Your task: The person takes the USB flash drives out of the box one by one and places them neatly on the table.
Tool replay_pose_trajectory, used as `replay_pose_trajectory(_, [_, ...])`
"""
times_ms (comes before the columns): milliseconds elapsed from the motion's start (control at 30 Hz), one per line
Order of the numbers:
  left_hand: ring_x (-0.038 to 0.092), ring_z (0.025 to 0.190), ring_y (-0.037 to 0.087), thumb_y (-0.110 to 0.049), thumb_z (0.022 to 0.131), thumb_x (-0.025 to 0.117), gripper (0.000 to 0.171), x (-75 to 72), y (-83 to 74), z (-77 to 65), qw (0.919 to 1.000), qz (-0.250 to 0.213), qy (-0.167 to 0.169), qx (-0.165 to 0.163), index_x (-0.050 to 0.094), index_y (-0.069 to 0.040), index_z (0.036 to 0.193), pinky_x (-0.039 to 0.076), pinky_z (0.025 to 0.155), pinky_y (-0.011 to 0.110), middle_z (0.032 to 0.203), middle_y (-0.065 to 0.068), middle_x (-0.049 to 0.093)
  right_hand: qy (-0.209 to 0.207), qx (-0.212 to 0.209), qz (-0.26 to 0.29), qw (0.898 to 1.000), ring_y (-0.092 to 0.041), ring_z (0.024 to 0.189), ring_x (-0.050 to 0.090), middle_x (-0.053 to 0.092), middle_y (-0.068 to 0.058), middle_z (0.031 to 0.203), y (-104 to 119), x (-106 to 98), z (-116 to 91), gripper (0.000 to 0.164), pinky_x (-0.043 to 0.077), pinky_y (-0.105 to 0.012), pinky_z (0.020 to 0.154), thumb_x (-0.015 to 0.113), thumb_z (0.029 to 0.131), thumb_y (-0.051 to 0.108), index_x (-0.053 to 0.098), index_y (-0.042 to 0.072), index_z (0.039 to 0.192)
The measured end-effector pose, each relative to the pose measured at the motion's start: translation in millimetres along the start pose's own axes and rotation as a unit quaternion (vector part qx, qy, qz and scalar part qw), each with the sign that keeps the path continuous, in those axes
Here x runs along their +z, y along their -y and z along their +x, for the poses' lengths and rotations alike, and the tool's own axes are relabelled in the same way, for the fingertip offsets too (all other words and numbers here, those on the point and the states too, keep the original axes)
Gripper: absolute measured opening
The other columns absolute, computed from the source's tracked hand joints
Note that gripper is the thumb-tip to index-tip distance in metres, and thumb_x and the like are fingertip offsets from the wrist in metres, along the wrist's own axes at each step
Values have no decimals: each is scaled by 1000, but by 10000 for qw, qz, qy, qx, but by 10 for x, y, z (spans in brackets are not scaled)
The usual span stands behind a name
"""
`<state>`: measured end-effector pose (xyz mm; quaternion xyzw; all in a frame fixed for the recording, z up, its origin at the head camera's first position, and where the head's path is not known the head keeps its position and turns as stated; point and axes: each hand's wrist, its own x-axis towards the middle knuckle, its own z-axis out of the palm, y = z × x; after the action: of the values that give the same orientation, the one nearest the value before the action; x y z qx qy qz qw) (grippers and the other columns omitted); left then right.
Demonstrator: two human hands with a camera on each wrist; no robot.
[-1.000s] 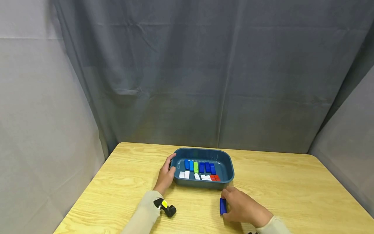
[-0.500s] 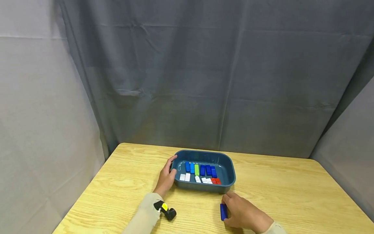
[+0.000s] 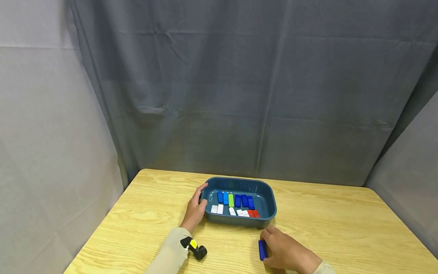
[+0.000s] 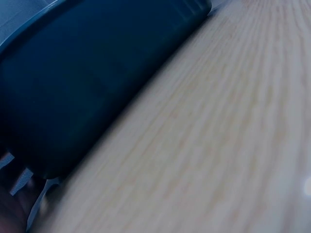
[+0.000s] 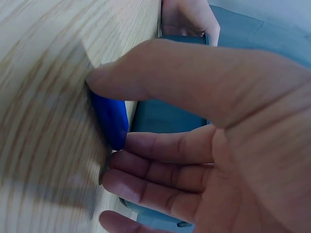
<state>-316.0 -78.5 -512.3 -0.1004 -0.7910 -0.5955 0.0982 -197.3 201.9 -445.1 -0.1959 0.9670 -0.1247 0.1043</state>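
My left hand (image 3: pixel 195 208) holds the left end of a dark teal tray (image 3: pixel 236 220), thumb and fingers about its rim. In front of the tray's right corner, my right hand (image 3: pixel 285 249) pinches a dark-blue oblong block (image 3: pixel 262 250) lengthwise. The right wrist view has the thumb at one end of this blue block (image 5: pixel 112 119) and the index fingertip at the other, close over the wood. The remaining fingers are spread beside it. Inside the tray lie several similar blue blocks (image 3: pixel 244 200), a lime-green one (image 3: pixel 231 200), white pieces (image 3: pixel 220 209) and red pieces (image 3: pixel 254 213).
A light wooden table (image 3: pixel 154 205) carries everything. Behind it hangs a grey curtain (image 3: pixel 205 95), with pale cloth walls (image 3: pixel 51 152) at both sides. A black camera mount (image 3: pixel 196 249) is strapped to the left sleeve. The tray's wall (image 4: pixel 87 87) fills the upper left wrist view.
The head view has tilted a little, so the tray and hands appear slightly lower. Both hands keep their hold, the left on the tray and the right on the dark-blue block.
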Motion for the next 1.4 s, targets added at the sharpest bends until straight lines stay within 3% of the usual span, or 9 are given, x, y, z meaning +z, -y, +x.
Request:
replay_pose_trajectory(300, [34, 138, 29, -5, 90, 45, 58, -19, 6, 4, 9999, 34, -5, 105, 42, -23, 145, 26, 111, 53, 152, 6, 37, -123, -143, 59, 9998, -14, 74, 48, 48, 1, 91, 6, -24, -34, 44, 50, -34, 68, 81, 65, 22, 60, 6, 100])
replay_pose_trajectory(567, [35, 138, 29, -6, 89, 45, 59, -56, -28, 52, 9998, 73, 34, 183, 41, -22, 146, 27, 110, 53, 152, 6, 37, -515, -372, 269, 9976, -27, 96, 60, 60, -9, 107, -5, -208, -23, 52, 51, -48, 81, 82, 71, 31, 62, 1, 108])
replay_pose_trajectory(667, [36, 138, 26, -6, 89, 46, 59, -63, -19, 61, 9999, 84, 41, 136, 41, -23, 146, 28, 110, 51, 152, 3, 37, -890, -673, 350, 9931, -22, 92, 60, 60, -4, 102, -18, -318, -4, 45, 52, -43, 78, 80, 75, 31, 63, 3, 106])
replay_pose_trajectory(867, [37, 137, 28, -5, 88, 45, 60, -84, 13, 64, 9998, 7, -58, 189, 42, -23, 144, 29, 110, 52, 151, 5, 38, -1881, -1152, 335, 9748, -9, 78, 55, 58, 6, 87, -55, -514, 169, 25, 52, -30, 70, 78, 78, 21, 65, 10, 94])
replay_pose_trajectory(1100, [38, 136, 29, -4, 88, 46, 59, -60, -12, 58, 9996, 3, 22, 295, 42, -21, 144, 31, 109, 51, 150, 6, 39, -2256, -740, 599, 9696, -10, 78, 55, 58, 7, 86, -109, -604, 485, 18, 51, -30, 71, 76, 81, 22, 65, 13, 94])
replay_pose_trajectory(1400, [40, 134, 30, -5, 89, 46, 57, 37, -125, 135, 9992, -28, 168, 352, 42, -20, 144, 33, 107, 53, 150, 5, 39, -2110, -310, 694, 9745, -23, 92, 62, 66, -7, 100, -326, -643, 836, 28, 52, -41, 82, 74, 83, 17, 66, 3, 107])
